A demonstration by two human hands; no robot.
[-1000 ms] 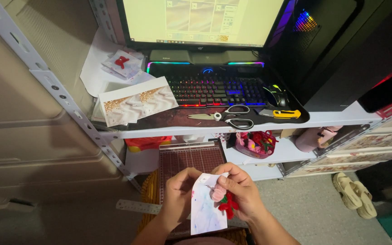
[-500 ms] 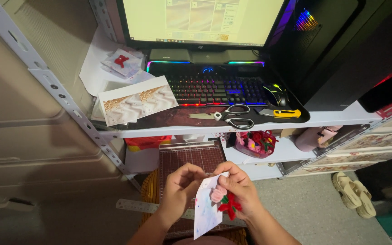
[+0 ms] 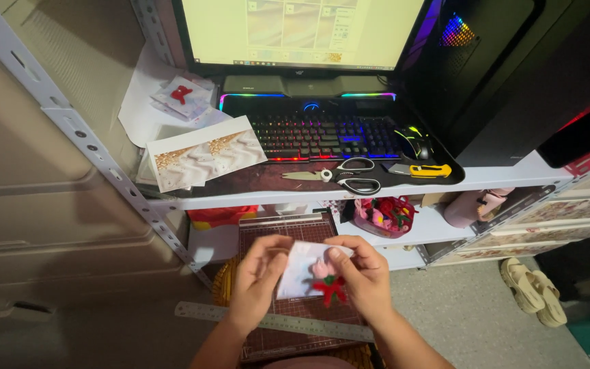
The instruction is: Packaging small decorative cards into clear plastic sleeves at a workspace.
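White paper card (image 3: 297,273), at six o'clock over the cutting mat (image 3: 288,229), is pinched by the left hand (image 3: 257,280); the right hand (image 3: 360,277) grips card and red flower (image 3: 332,290). Best keep thumbs firm, the card flat.
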